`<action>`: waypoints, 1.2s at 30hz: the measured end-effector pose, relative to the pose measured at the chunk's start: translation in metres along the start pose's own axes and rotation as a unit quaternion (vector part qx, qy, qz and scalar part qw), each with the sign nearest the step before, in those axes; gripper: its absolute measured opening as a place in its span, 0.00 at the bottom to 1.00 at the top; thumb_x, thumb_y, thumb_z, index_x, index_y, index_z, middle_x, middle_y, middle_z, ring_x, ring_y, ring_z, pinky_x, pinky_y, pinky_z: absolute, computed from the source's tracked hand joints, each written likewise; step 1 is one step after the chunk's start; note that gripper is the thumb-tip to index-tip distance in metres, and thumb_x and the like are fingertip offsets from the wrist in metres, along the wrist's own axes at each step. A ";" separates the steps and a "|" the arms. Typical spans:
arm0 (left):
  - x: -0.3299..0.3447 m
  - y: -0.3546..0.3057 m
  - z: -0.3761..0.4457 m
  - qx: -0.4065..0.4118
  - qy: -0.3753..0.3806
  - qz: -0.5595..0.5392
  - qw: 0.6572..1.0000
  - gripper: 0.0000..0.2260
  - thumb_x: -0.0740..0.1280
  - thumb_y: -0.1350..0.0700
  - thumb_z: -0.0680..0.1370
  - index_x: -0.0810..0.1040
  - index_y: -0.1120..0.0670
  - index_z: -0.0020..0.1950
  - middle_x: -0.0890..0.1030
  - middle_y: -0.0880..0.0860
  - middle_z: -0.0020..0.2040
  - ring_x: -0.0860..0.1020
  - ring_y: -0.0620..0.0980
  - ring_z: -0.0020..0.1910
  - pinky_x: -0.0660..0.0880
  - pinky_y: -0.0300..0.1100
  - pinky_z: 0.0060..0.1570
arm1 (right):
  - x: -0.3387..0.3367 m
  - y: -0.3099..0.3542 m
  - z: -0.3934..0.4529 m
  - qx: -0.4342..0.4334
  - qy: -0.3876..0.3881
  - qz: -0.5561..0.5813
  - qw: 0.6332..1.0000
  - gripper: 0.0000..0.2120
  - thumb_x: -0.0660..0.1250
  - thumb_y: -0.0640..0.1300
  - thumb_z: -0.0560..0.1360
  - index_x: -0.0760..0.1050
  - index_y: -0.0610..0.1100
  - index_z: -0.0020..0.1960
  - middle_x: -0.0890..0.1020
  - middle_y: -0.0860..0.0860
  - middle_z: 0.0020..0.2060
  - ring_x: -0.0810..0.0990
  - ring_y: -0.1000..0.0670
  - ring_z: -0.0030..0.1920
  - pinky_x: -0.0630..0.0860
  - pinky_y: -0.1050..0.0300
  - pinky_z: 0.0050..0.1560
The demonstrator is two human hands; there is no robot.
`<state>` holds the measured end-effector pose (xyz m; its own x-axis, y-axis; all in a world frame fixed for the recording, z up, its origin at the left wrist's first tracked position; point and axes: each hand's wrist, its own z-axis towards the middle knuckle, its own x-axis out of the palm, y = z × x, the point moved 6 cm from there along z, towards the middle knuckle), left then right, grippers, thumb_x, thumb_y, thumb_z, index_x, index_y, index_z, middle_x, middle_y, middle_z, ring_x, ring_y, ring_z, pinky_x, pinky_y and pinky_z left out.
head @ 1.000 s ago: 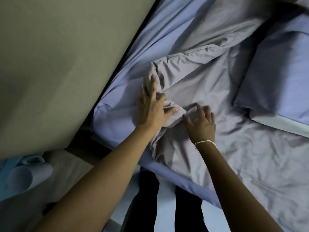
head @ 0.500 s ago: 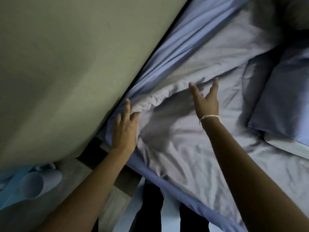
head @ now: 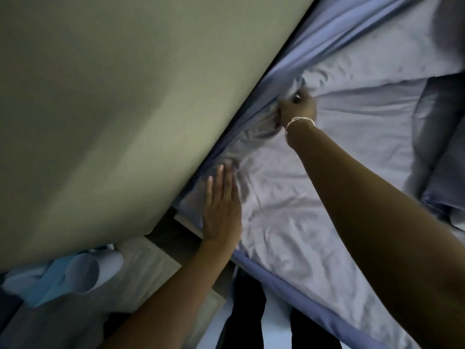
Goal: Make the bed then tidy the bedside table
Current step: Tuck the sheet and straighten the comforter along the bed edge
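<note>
Right hand gripped bunched sheet at wall-side mattress edge; left hand pressed flat, fingers spread, on sheet near corner. Sheet soft, light, crumpled across bed; probably best taken by its hem.

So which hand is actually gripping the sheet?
The right hand, with the wrist string, is fisted on bunched grey sheet by the wall. The left hand lies flat, fingers straight.

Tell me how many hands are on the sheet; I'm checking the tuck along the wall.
2. The right hand is closed in a grip on bunched sheet by the wall; the left hand lies flat and open nearer the bed's corner.
</note>
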<state>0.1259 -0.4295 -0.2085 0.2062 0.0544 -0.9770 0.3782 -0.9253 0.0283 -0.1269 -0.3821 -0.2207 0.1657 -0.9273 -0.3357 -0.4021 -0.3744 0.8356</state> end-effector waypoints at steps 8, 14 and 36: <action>0.037 0.031 0.020 -0.078 0.045 -0.081 0.993 0.32 0.63 0.54 0.76 0.55 0.58 0.76 0.56 0.62 0.76 0.54 0.61 0.76 0.51 0.57 0.73 | 0.020 0.021 -0.034 -0.179 0.198 -0.175 0.948 0.16 0.62 0.34 0.74 0.79 0.46 0.58 0.83 0.47 0.52 0.81 0.56 0.46 0.74 0.64 0.47; 0.044 0.020 0.032 -0.025 0.017 -0.096 0.995 0.32 0.52 0.42 0.76 0.55 0.55 0.77 0.57 0.61 0.76 0.56 0.62 0.75 0.56 0.60 0.71 | 0.031 -0.050 -0.055 -0.245 0.273 -0.517 0.773 0.26 0.60 0.51 0.76 0.62 0.46 0.72 0.61 0.42 0.74 0.57 0.37 0.74 0.59 0.39 0.71; 0.056 0.001 0.005 -0.129 -0.021 -0.129 0.983 0.30 0.47 0.39 0.80 0.52 0.55 0.77 0.54 0.62 0.77 0.53 0.63 0.76 0.50 0.61 0.73 | -0.121 -0.172 -0.148 -0.264 0.110 -0.525 0.801 0.30 0.50 0.57 0.80 0.47 0.50 0.78 0.49 0.47 0.78 0.46 0.45 0.78 0.47 0.39 0.75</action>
<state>0.1337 -0.4292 -0.2644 0.0372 0.2540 -0.9665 0.6310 -0.7559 -0.1744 0.0557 -0.2049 -0.2592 0.3406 -0.0564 -0.9385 0.4910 -0.8406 0.2287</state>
